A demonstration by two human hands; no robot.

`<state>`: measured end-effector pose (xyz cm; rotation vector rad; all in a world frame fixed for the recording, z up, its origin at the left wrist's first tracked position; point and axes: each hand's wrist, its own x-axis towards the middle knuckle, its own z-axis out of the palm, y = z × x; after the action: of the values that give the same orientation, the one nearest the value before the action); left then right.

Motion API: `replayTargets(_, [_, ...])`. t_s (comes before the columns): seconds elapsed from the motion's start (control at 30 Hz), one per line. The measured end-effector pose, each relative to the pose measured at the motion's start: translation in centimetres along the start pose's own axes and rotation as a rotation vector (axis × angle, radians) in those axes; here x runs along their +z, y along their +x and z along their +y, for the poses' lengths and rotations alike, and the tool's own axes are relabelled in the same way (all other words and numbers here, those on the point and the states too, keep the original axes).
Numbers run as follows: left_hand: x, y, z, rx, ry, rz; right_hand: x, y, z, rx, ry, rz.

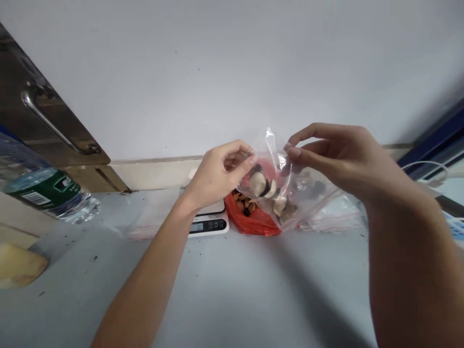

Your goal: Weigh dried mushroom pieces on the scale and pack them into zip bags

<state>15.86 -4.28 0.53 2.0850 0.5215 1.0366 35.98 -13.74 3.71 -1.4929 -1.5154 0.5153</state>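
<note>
A clear plastic zip bag hangs tilted between my hands, with several pale, dark-edged dried slices inside. My left hand pinches its left edge between thumb and fingers. On the other side, my right hand grips the upper edge with thumb and fingertips. Below and behind the bag sits a red plastic bag, open at the top, holding brown dried pieces. Left of it, a white digital scale is partly hidden by my left hand and forearm; its display appears to read zero.
Flat clear bags lie left of the scale, and more clear bags lie to the right. A green-labelled water bottle and a yellowish container are at the left. A metal handle juts out near the wall.
</note>
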Motion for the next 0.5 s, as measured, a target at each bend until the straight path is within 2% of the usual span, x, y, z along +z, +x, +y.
replayTargets(0.13, [-1.2, 0.3, -0.8, -0.033, -0.043, 0.171, -0.1, 0.7, 1.3, 0.206, -0.049, -0.151])
replayTargets(0.2, [-1.8, 0.4, -1.4, -0.062, -0.039, 0.27, 0.0, 0.9, 2.0, 0.236, -0.007, -0.218])
replayTargets(0.27, [-2.1, 0.5, -2.0, -0.098, -0.025, 0.334, 0.4, 1.1, 2.2, 0.232, 0.098, -0.232])
replayTargets(0.4, [-2.9, 0.4, -2.8, -0.212, 0.044, 0.387, 1.8, 1.4, 1.9, 0.244, 0.28, -0.237])
replayTargets(0.5, [-3.8, -0.1, -3.0, -0.308, 0.22, 0.364, 2.6, 1.6, 1.8, 0.251, 0.305, -0.268])
